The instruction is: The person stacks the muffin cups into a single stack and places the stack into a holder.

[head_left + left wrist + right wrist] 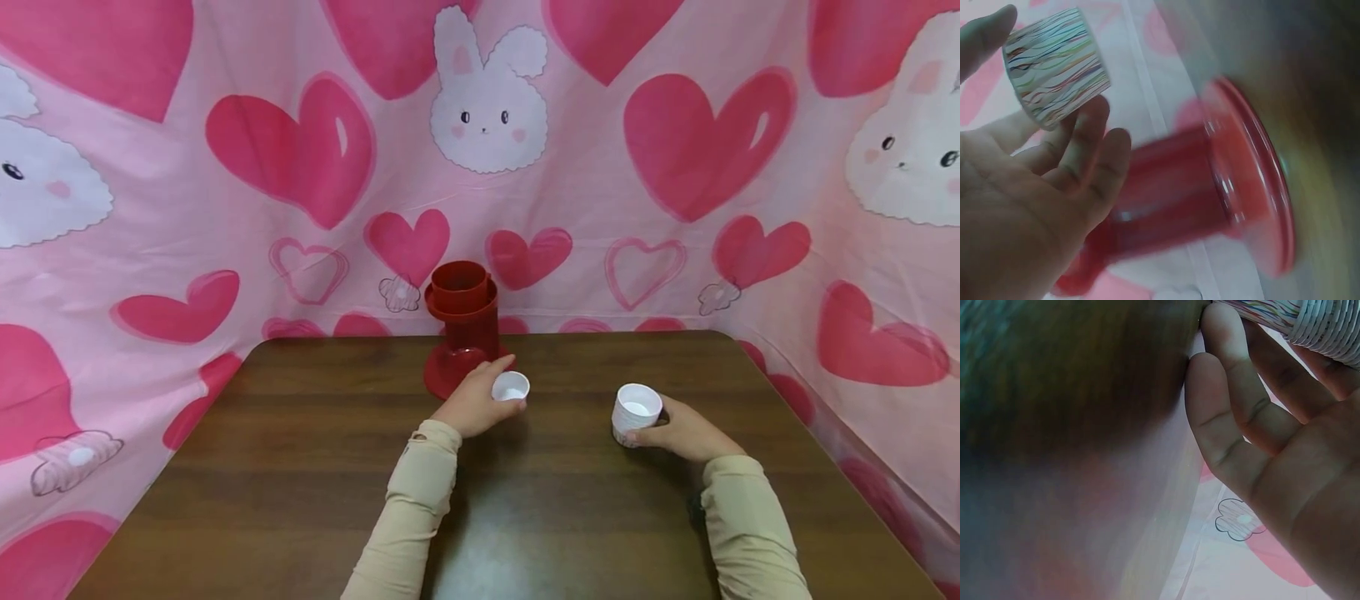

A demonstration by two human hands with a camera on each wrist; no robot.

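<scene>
My left hand holds a single small paper cup between thumb and fingers, mouth up. Wavy coloured lines run over its white side in the left wrist view. The cup is just in front of a red plastic stand, which has a round base and an upright cylinder. To the right, my right hand grips a stack of nested paper cups, thumb in front and fingers behind. In the right wrist view the stacked rims show at the top corner, above the fingers.
The stand is near the far edge of the brown wooden table, with a wide red ring at its top. A pink cloth with hearts and rabbits hangs behind the table and along both sides.
</scene>
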